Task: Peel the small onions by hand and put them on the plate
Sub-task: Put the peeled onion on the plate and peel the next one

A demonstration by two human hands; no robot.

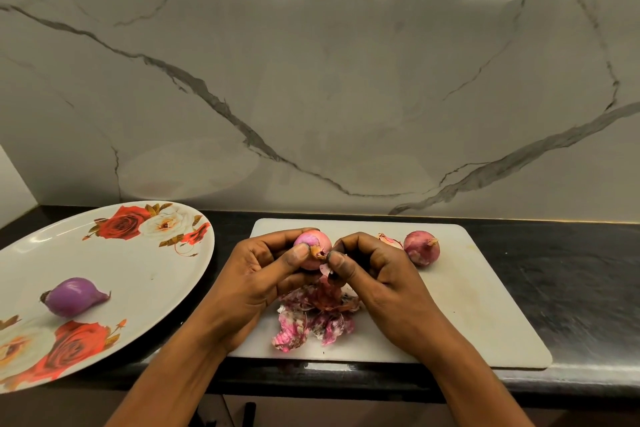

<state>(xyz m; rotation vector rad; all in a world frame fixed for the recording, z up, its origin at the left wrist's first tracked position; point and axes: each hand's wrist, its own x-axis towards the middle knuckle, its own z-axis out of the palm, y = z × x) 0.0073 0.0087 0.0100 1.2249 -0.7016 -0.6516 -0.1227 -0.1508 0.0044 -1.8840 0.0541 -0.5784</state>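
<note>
Head view. A: What is big here?

B: The white cutting board (467, 305), in the middle. Left of it is the flower plate (138, 263), with one peeled purple onion (72, 296) lying on it.

A: And the hands?

B: Both are over the board. The left hand (256, 274) has its fingers and thumb curled round a small pink onion (313, 244). The right hand (377, 270) pinches a strip of skin (325, 270) that hangs from that onion's end.

A: What is under them?

B: A pile of torn skins (311, 319), near the front of the board. At the far right of the board sits another onion (420, 248). Its skin looks to be on.

A: How will the pink onion feel?

B: Light and hard, I think. It looks smooth, so it may slip once it is bare. Hold it round its fat middle. The skin looks thin and dry and may tear. Pinch it close to the onion's tip and pull slowly.
</note>
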